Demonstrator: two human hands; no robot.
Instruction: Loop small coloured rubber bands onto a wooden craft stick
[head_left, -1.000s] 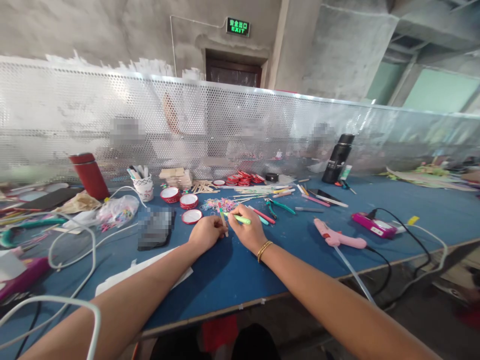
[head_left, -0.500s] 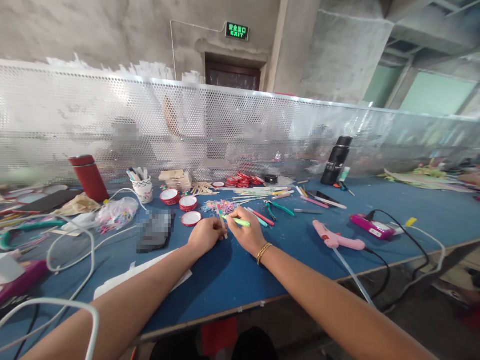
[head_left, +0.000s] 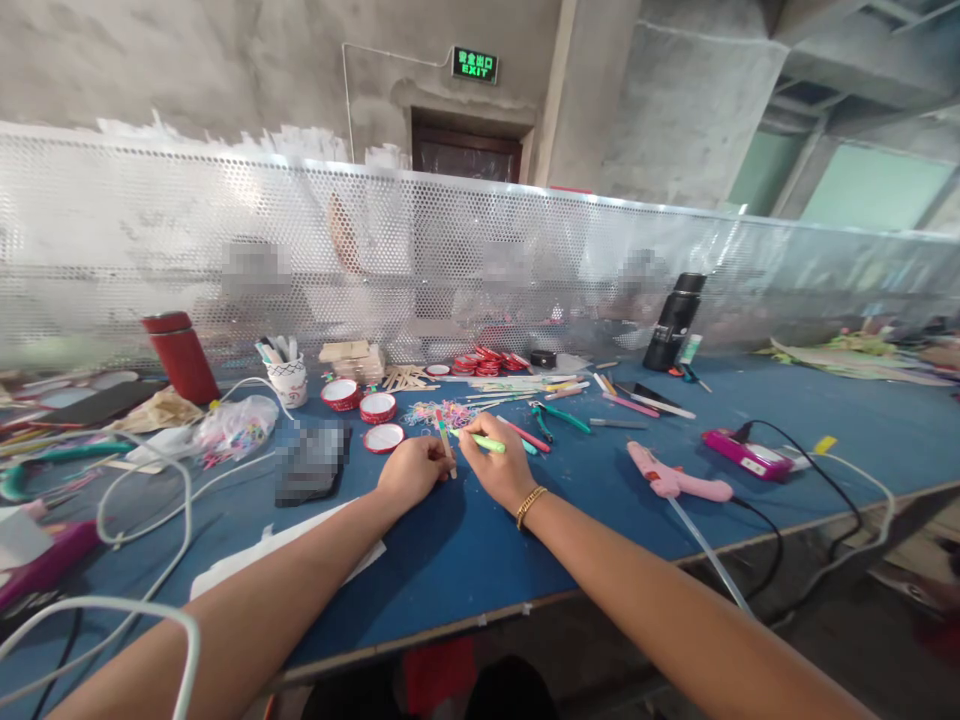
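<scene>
Left hand: the left hand [head_left: 412, 470] rests on the blue desk [head_left: 465, 560], knuckles up, its fingers [head_left: 437, 460] pinched shut on the lower end of a craft stick [head_left: 445, 440]
Craft stick: thin and flat, it leans up and away from the left hand, tilted a little to the left; it seems to carry red and green colouring, though it is too small to be sure
Right hand: the right hand [head_left: 501, 468] lies just beside the left, the two nearly touching at the fingertips; its fingers [head_left: 474, 454] curl closed around a green marker [head_left: 486, 442]
Green marker: nearly level, its body sticks out to the right of the hand, its tip points left and meets the craft stick
Wrist: a gold bracelet [head_left: 529, 504] sits on the right wrist
Behind the hands: a heap of coloured rubber bands [head_left: 442, 410], a pink stick [head_left: 527, 435] and teal-handled pliers [head_left: 556, 413]
Left of the hands: three red-rimmed round lids [head_left: 377, 405] near one another, a paper cup [head_left: 287, 378] full of pens, a clear plastic bag [head_left: 236, 420] and a red flask [head_left: 180, 355] standing upright
Near edge: a white sheet [head_left: 277, 540] lies partly under the left forearm, and a white cable [head_left: 150, 480] loops over the desk's left side
Right of the hands: a pink glue gun [head_left: 671, 480] on its side, well apart from the hands, and a magenta device [head_left: 746, 452] with a black cord plugged in
Far edge: a black flask [head_left: 675, 320] stands upright by a perforated metal screen [head_left: 450, 250] that runs the desk's length
</scene>
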